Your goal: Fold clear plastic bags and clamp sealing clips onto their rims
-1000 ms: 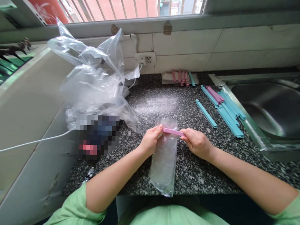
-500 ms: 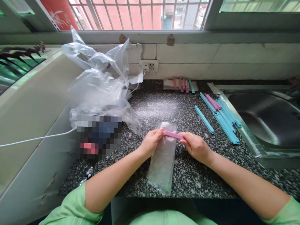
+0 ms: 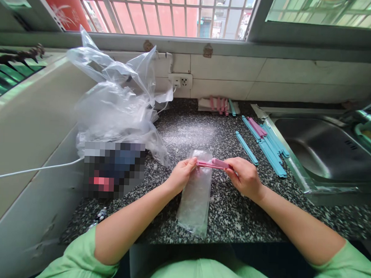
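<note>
Your left hand (image 3: 181,174) pinched one end of the pink clip (image 3: 220,163); your right hand (image 3: 245,177) gripped the other, its two strips slightly parted. The clip crossed the plastic bag (image 3: 195,198) near its far end, over the speckled counter (image 3: 237,216). The clip seemed light and stiff, best held by its ends; the bag seemed limp, slippery, best steadied by its edges.

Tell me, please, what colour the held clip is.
The clip is pink, best seen in the head view.
</note>
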Available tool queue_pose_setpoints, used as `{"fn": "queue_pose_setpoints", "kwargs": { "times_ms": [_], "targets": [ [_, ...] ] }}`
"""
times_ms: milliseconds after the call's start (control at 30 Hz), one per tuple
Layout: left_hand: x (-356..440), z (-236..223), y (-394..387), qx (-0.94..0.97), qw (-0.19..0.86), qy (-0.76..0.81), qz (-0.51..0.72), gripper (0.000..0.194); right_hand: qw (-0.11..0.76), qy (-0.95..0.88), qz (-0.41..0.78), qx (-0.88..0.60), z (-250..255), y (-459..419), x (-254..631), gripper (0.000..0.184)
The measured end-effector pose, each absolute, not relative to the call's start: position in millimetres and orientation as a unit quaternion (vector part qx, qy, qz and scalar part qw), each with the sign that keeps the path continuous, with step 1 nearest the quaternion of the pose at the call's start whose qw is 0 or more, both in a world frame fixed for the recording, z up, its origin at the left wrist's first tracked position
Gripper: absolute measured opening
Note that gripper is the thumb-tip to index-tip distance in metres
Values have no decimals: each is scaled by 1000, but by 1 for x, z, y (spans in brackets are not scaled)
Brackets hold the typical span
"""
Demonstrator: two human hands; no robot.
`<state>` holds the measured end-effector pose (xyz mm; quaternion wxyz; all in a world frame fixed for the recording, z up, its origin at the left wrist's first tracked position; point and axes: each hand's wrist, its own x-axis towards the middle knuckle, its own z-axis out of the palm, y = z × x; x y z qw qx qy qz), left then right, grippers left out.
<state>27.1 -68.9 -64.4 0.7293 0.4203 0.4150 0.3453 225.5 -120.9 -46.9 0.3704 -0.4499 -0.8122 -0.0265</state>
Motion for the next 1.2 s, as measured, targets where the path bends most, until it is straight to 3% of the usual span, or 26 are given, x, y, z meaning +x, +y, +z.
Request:
{"fn": "queue_pose_setpoints", "kwargs": {
  "times_ms": [433, 1200],
  "targets": [
    [25, -64, -66, 413, 706, 430, 382, 44, 420, -792, -52, -441, -47, -116, 238, 16],
    [25, -60, -64, 360, 696, 451, 427, 41, 518, -636, 247, -516, -43, -118, 238, 12]
  ]
}}
